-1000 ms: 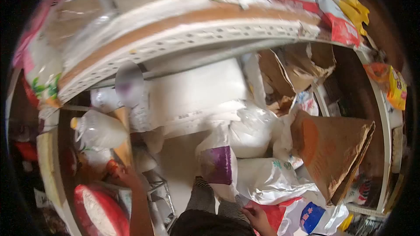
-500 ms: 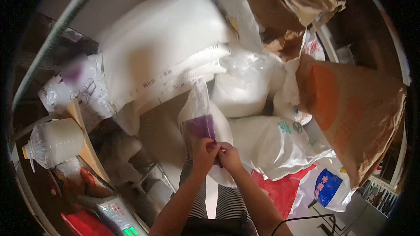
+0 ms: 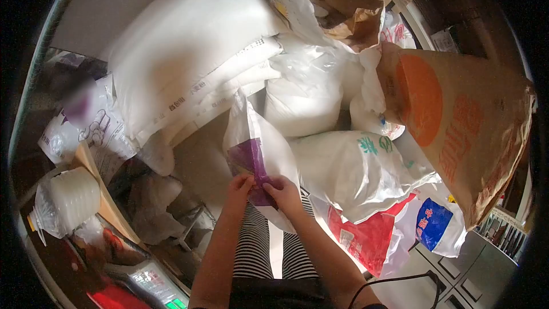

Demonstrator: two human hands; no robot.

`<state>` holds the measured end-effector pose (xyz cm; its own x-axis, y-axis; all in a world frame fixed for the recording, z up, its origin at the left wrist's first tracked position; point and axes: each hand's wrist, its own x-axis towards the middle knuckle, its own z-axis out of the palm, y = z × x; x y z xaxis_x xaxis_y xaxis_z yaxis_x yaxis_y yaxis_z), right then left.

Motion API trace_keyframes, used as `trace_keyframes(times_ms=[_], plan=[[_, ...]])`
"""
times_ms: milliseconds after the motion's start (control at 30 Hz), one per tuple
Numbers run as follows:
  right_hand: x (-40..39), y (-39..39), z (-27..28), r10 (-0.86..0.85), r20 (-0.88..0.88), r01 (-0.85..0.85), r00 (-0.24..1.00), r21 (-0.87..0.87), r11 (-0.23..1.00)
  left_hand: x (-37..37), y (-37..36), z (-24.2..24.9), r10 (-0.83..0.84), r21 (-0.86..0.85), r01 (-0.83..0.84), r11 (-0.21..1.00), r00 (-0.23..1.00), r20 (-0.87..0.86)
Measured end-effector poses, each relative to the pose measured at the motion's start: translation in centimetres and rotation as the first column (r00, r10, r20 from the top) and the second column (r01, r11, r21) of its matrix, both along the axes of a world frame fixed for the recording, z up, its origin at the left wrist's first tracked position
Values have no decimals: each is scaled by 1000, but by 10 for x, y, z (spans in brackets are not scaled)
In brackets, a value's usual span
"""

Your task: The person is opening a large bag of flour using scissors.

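A white plastic bag with a purple panel point(image 3: 247, 153) is held in front of my body, above the striped trousers. My left hand point(image 3: 239, 190) pinches the purple part from the left side. On the other side, my right hand point(image 3: 284, 193) grips the same panel with thumb and fingers closed. A small gap separates the two hands, with purple film between them. The bag's narrow top points away from me; its contents are hidden. Close to its right lies a full white sack with green lettering point(image 3: 357, 171). Behind it sits a clear plastic bag of white contents point(image 3: 306, 94).
Large white sacks point(image 3: 189, 51) are stacked at the back. A brown paper sack with an orange circle point(image 3: 474, 120) leans at the right, above a blue-and-white bag point(image 3: 434, 226) and a red bag point(image 3: 363, 240). At left are a plastic jug point(image 3: 68, 197) and a device with green lights point(image 3: 151, 283).
My hands have moved slightly apart along the purple panel, and more of it shows between them. The whole view has shifted and turned a little, with most things appearing farther left.
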<state>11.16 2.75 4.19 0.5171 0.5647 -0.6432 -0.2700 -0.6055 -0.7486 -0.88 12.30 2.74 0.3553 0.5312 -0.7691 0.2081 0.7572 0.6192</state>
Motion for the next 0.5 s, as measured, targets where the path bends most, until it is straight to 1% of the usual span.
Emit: trace_keyframes(times_ms=[67,100,133,167,200,267,300,367,400,467,500], plan=[[0,-3,-13,-30,-164,34,986,18,999,0,-1,4,-78,97,80,992,997,-26],[2,-3,-4,-8,6,8,1000,20,1000,1,-2,7,-116,144,120,982,992,-41],[6,-1,16,15,175,-18,984,17,1000,3,-3,13,-121,256,139,957,989,-83],[9,0,30,39,338,-44,940,9,999,6,-7,19,-121,362,159,918,985,-125],[9,-4,36,29,335,-33,942,5,999,9,-11,27,-117,462,182,868,979,-166],[7,-11,42,9,334,-10,942,-1,1000,16,-14,48,-202,440,274,855,958,-202],[6,-12,40,-6,350,-7,937,36,999,20,-14,56,-242,431,316,845,945,-218],[2,-12,34,-37,374,-5,927,110,994,29,-18,68,-255,432,309,847,950,-179],[4,-9,37,-78,268,54,960,95,994,30,-18,69,-262,430,307,849,951,-162],[13,-4,45,-164,48,162,985,46,986,27,-16,65,-318,433,383,816,923,-217],[17,0,52,-178,5,178,984,38,983,25,-16,63,-342,433,418,799,907,-245]])
